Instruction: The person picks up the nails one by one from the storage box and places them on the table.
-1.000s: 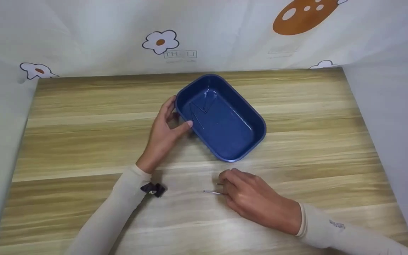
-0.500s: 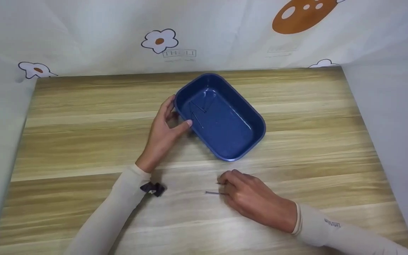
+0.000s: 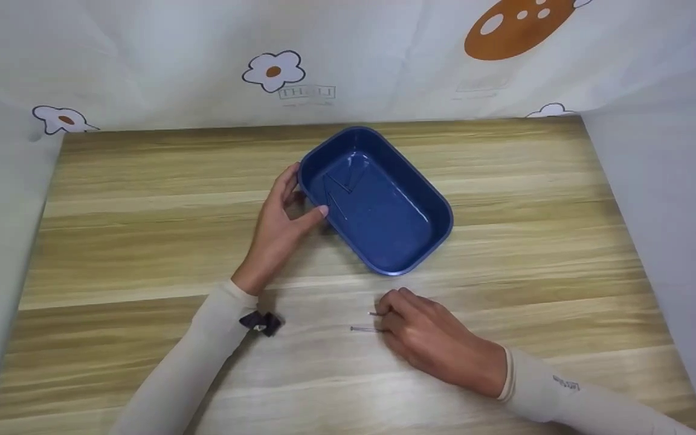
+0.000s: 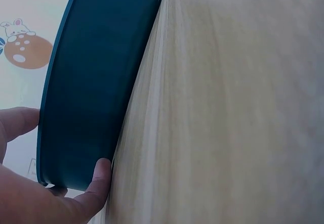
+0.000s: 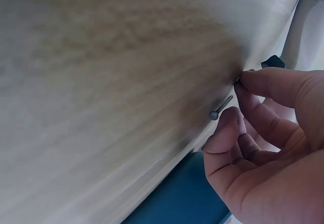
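Note:
My left hand (image 3: 275, 217) holds the blue plastic tub (image 3: 384, 241) round its left corner in the head view, thumb at the rim and fingers along the outer wall. In the left wrist view a fingertip (image 4: 101, 169) touches the tub's outside low down, near the table. Several thin dark nails (image 3: 337, 204) lie inside the tub. Just below the tub, my right hand (image 3: 432, 338) pinches a thin silver nail (image 3: 363, 329) between thumb and finger. A second nail (image 5: 221, 107) shows beside the curled fingers in the right wrist view; its far end is hidden in the head view.
The wood-grain table (image 3: 142, 229) runs under both hands. A pale printed sheet (image 3: 384, 60) rises along the back edge, with more of it at both sides. A small black piece (image 3: 261, 323) sits at the left wrist.
The right hand has shifted very slightly, and the nail ends between its fingers have moved a little with it. The left hand and the tub have stayed in place.

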